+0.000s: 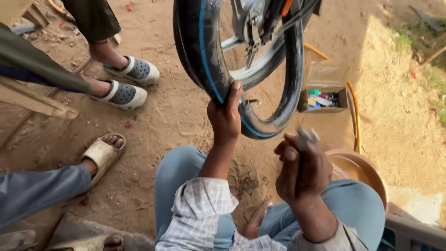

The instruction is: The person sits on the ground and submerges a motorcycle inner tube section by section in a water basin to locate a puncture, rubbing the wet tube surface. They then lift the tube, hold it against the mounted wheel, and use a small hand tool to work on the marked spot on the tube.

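A black motorcycle tyre (200, 51) with a thin blue stripe hangs on its wheel above the dirt, the metal hub (251, 23) and spokes showing inside it. My left hand (226, 116) grips the tyre's lower edge, fingers curled over the rubber. My right hand (302, 169) is raised just right of the tyre, closed around a small blurred grey object (307, 135) that sticks up from the fingers. My knees in blue trousers sit below both hands.
A small open box (324, 90) with colourful bits lies on the ground right of the wheel, an orange hose (357, 121) beside it. A brown basin (362, 169) sits by my right knee. Other people's feet in sandals (123, 93) stand at left.
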